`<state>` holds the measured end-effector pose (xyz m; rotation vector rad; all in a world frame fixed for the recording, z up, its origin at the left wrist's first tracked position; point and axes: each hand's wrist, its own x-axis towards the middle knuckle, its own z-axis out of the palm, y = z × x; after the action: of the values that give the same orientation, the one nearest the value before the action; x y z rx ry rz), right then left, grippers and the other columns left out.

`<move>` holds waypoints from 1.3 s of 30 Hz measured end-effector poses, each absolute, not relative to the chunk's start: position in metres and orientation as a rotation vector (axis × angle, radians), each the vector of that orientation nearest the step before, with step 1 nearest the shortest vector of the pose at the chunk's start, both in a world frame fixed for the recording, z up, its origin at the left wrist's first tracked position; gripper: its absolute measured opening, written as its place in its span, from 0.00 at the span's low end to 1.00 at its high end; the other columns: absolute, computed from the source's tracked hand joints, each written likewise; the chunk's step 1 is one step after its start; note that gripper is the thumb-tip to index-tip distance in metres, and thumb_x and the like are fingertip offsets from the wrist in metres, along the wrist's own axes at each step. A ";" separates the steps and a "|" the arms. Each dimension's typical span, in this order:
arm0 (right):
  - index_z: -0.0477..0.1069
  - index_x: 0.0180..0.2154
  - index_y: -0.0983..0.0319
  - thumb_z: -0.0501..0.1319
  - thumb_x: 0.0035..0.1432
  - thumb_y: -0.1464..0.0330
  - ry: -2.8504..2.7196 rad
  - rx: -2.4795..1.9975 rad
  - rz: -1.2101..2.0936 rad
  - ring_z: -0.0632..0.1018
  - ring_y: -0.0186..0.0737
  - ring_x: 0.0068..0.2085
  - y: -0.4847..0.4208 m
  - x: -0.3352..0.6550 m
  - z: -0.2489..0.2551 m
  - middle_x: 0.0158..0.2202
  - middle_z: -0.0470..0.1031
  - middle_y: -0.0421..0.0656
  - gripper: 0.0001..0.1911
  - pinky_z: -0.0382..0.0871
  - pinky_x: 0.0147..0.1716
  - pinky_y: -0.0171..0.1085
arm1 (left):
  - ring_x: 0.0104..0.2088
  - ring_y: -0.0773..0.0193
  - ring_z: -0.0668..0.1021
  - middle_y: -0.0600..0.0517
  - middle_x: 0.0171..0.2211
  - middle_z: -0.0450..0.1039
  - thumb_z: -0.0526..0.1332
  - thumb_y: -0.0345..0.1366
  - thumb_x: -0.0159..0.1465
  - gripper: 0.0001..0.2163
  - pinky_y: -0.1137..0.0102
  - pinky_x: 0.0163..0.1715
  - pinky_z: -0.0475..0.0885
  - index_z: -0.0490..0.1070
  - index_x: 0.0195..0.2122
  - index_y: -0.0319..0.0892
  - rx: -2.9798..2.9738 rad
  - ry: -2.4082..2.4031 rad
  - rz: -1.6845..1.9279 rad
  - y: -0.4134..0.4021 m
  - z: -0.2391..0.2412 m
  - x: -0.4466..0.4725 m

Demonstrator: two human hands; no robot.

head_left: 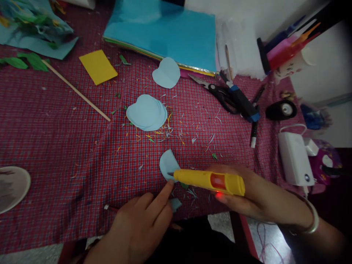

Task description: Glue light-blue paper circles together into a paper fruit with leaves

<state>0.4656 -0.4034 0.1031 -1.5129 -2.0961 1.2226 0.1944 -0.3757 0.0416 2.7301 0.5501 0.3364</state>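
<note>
A light blue paper petal (167, 163) lies on the checked cloth in front of me. My left hand (143, 220) presses a fingertip on its lower edge, other fingers partly bent, the thumb mostly hidden. Gripped from the right, my right hand (236, 198) holds what looks like a yellow glue gun (198, 178), its narrow dark tip over or touching the petal. A red light glows beside my thumb. Farther off sit a stack of similar petals (145, 113) and a heart-shaped petal (166, 73). A small blue piece (175, 204) lies beside my left hand.
Scissors (217, 93) and a blue-black cutter (243, 102) lie at the right, near a white box (295, 157). Blue sheets (165, 33) are stacked at the back. A wooden stick (78, 91), yellow paper (98, 68) and a round dish (26, 183) are leftward.
</note>
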 end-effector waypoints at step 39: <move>0.65 0.34 0.59 0.55 0.66 0.66 -2.019 -1.565 1.197 0.71 0.33 0.27 -0.405 0.483 0.096 0.28 0.70 0.39 0.06 0.66 0.27 0.33 | 0.24 0.64 0.77 0.45 0.53 0.76 0.49 0.23 0.64 0.12 0.69 0.18 0.72 0.70 0.38 0.41 2.715 0.555 0.303 -0.376 0.038 0.194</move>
<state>0.4826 -0.4046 0.0965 -1.5649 -2.0191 1.1967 0.1939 -0.3758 0.0382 2.7153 0.5546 0.3028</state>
